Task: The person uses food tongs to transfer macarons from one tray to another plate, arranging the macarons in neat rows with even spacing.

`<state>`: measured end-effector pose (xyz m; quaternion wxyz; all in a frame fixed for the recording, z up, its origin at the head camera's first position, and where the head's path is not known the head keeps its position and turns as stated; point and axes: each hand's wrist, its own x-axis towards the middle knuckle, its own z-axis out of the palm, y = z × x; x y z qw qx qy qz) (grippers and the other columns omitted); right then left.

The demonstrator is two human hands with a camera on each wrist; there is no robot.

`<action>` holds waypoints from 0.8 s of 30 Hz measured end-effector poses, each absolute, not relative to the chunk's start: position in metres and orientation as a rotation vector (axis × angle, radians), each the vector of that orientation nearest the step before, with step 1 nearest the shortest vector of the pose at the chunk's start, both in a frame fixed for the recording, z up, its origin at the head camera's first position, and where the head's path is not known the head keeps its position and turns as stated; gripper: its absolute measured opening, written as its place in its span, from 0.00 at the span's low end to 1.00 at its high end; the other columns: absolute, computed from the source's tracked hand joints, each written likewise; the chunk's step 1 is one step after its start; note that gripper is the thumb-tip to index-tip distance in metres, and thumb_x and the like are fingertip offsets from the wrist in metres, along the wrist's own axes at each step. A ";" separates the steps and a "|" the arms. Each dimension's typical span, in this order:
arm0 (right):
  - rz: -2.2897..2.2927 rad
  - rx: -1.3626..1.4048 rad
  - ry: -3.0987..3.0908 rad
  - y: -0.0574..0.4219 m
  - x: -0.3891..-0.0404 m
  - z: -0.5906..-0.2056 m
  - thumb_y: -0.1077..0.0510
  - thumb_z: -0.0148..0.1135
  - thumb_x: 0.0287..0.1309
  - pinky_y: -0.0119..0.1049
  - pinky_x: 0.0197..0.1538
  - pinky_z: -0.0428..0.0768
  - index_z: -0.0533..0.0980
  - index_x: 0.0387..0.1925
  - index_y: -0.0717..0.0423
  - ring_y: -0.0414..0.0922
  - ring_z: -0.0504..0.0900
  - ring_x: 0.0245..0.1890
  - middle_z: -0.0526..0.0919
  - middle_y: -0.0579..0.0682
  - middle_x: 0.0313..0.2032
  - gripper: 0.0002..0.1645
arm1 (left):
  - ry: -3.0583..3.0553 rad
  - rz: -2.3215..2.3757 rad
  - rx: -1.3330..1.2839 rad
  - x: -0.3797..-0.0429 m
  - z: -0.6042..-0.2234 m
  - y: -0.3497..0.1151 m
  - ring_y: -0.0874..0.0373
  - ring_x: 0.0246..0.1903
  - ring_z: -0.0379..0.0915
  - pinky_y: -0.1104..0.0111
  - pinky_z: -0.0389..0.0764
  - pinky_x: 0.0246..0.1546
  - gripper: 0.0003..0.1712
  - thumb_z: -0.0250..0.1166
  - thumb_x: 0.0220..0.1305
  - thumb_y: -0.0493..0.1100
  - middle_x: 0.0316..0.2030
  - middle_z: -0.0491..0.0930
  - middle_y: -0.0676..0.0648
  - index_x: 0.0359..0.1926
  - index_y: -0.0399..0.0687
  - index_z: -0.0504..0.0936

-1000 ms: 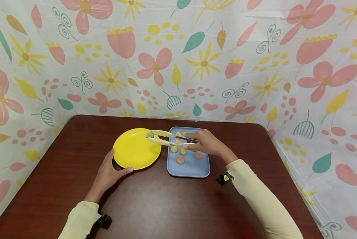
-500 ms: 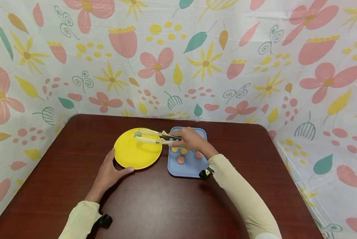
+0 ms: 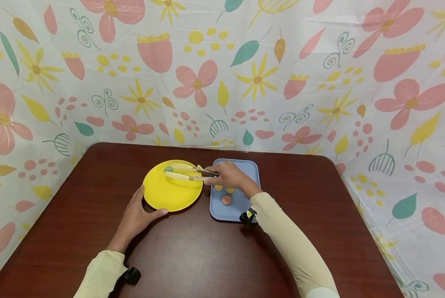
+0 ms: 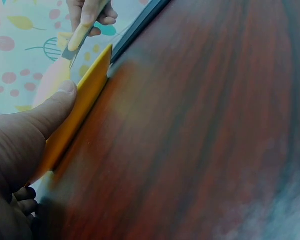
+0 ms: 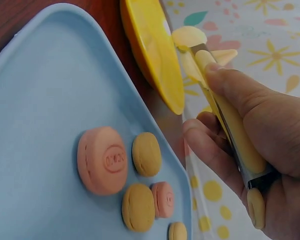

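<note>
My right hand (image 3: pixel 230 177) grips a pair of cream-and-steel tongs (image 3: pixel 177 176) by the handles. Between the tong tips is a green macaron (image 3: pixel 168 169), over the left part of a yellow plate (image 3: pixel 170 195); whether it touches the plate, I cannot tell. My left hand (image 3: pixel 134 216) holds the plate by its near left rim. In the left wrist view the thumb (image 4: pixel 57 105) lies along that rim, and the other fingers are mostly hidden. Beneath my right hand sits a blue tray (image 3: pixel 239 212) with pink and yellow macarons, among them a pink macaron (image 5: pixel 102 160) and a yellow macaron (image 5: pixel 146 154).
Plate and tray stand side by side, a narrow gap between them, on a dark brown table (image 3: pixel 192 252). Behind the table's far edge hangs a white flowered cloth (image 3: pixel 222 82). Black wrist cameras are strapped near both hands.
My right hand has moved left with the tongs, bringing the green macaron from the plate's right side to further over its left part. The left hand keeps its hold on the plate.
</note>
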<state>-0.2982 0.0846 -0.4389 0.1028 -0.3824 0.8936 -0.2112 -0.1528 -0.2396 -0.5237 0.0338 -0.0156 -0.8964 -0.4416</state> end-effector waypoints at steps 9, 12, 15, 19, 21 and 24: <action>-0.577 -1.118 2.644 0.075 -0.301 -0.445 0.41 0.67 0.66 0.33 0.34 0.71 0.78 0.65 0.54 0.38 0.72 0.23 0.83 0.45 0.26 0.33 | -2.734 -1.349 -0.079 -0.153 -0.523 -0.238 0.38 0.75 0.52 0.35 0.61 0.68 0.71 0.79 0.50 0.65 0.78 0.52 0.38 0.83 0.50 0.45; -0.574 -1.143 2.656 0.073 -0.301 -0.449 0.41 0.67 0.66 0.33 0.34 0.70 0.79 0.64 0.54 0.39 0.72 0.25 0.87 0.45 0.32 0.32 | -2.729 -1.348 -0.095 -0.153 -0.525 -0.238 0.38 0.75 0.52 0.35 0.61 0.68 0.71 0.80 0.50 0.64 0.78 0.52 0.39 0.83 0.51 0.46; -0.576 -1.155 2.666 0.071 -0.302 -0.451 0.41 0.69 0.65 0.34 0.34 0.70 0.80 0.63 0.53 0.39 0.73 0.26 0.85 0.42 0.31 0.31 | -2.732 -1.344 -0.091 -0.154 -0.526 -0.239 0.38 0.75 0.52 0.34 0.61 0.67 0.71 0.80 0.50 0.64 0.78 0.51 0.39 0.83 0.51 0.45; -0.588 -1.150 2.663 0.071 -0.300 -0.448 0.41 0.69 0.64 0.33 0.33 0.71 0.80 0.64 0.53 0.39 0.74 0.25 0.82 0.40 0.26 0.32 | -2.732 -1.345 -0.086 -0.154 -0.526 -0.239 0.38 0.75 0.51 0.34 0.60 0.68 0.71 0.80 0.50 0.63 0.79 0.51 0.39 0.83 0.51 0.44; -0.590 -1.147 2.668 0.073 -0.299 -0.444 0.41 0.69 0.65 0.33 0.34 0.73 0.79 0.64 0.53 0.39 0.75 0.26 0.83 0.40 0.27 0.32 | -2.732 -1.345 -0.084 -0.154 -0.525 -0.239 0.38 0.76 0.51 0.35 0.60 0.68 0.71 0.80 0.50 0.63 0.79 0.51 0.39 0.83 0.51 0.44; -0.619 -1.124 2.673 0.079 -0.296 -0.438 0.41 0.68 0.65 0.34 0.37 0.76 0.79 0.65 0.52 0.38 0.76 0.28 0.86 0.43 0.33 0.32 | -2.731 -1.341 -0.085 -0.154 -0.525 -0.239 0.38 0.75 0.51 0.34 0.60 0.68 0.71 0.80 0.50 0.63 0.78 0.51 0.39 0.83 0.52 0.45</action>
